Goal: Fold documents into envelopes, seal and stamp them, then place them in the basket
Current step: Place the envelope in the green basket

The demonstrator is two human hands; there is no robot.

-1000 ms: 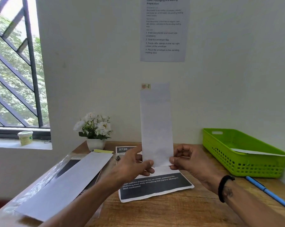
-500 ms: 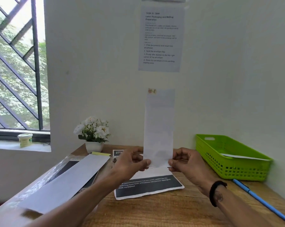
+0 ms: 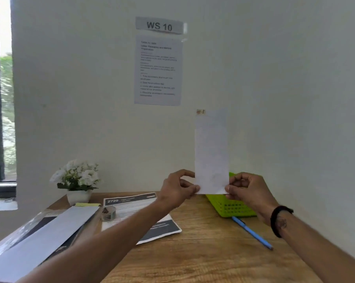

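Observation:
I hold a long white envelope upright in the air, a small stamp at its top left corner. My left hand pinches its lower left corner and my right hand pinches its lower right corner. Behind the envelope and my right hand stands the green basket, mostly hidden. Printed documents lie on the wooden desk under my left forearm.
A blue pen lies right of the basket's front. A tape roll, a white flower pot, a yellow note pad and a long white envelope on a plastic sleeve are at the left. Wall notices hang behind.
Both hands have carried the envelope to the right, so it now stands in front of the basket. The camera has tilted up and turned, showing more of the wall.

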